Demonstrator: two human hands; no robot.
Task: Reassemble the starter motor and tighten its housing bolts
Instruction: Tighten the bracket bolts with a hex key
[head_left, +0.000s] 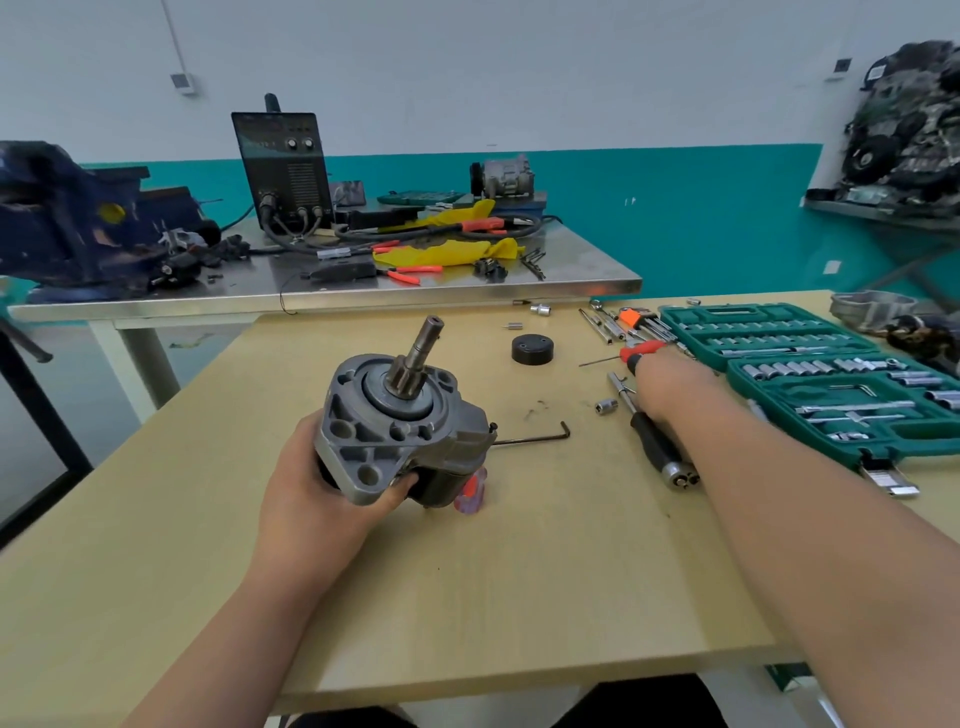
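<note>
A: Since it's cast metal, starter motor (395, 421) reads heavy, rigid, not fragile, maybe greasy. Best hold is the flange (363, 467) or the round body, not the bare shaft (425, 340).
B: Where is it?
A: Middle of the table (467, 597), shaft tilted up and away. Left hand (317, 488) grips it from below-left, fingers curled round the flange edge. Whether its lower end touches the table, can't tell.
B: Right hand?
A: Right hand (675, 384) is well apart from the motor, off right, at a red-handled tool (641, 352), just beside the ratchet (657, 447), near the socket case (831, 374). Fingers hidden, so gripping or loose, can't tell.
</note>
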